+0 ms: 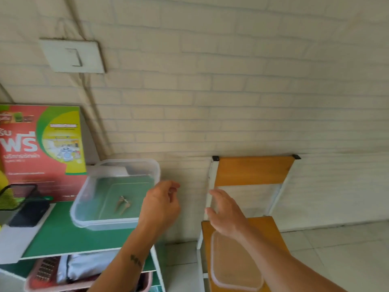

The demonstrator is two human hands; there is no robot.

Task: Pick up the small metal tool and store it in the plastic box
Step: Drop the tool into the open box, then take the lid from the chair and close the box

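Observation:
The small metal tool (122, 204), a plier-like clipper, lies on the bottom of the clear plastic box (84, 207), which stands on a green shelf top. My left hand (161, 204) hovers just right of the box's right wall, fingers loosely curled, holding nothing. My right hand (226, 213) is further right, above the wooden chair, fingers spread and empty. The box's clear lid (233, 264) lies flat on the chair seat below my right forearm.
A red and green printed carton (42, 152) stands behind the box. A black mesh holder (14, 197) and a dark phone (29, 213) sit at the left. The orange chair (252, 170) is against the brick wall. A pink basket (52, 275) sits on the shelf below.

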